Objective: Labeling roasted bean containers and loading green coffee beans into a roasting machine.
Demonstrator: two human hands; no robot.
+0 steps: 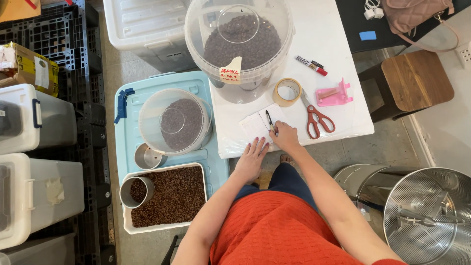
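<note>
Left hand is lying flat, fingers spread, pinning the near edge of the small notepad at the white table's near-left corner; right hand is pinching a pen, writing. Paper is looking light, flimsy, best steadied by its edge. Farther: red-handled scissors, tape roll, clear bean bucket.

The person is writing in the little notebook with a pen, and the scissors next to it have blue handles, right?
Not quite. The head view shows the scissors have red handles, not blue. The rest holds: the right hand holds a pen on the little notebook, and the scissors lie next to it.
</note>
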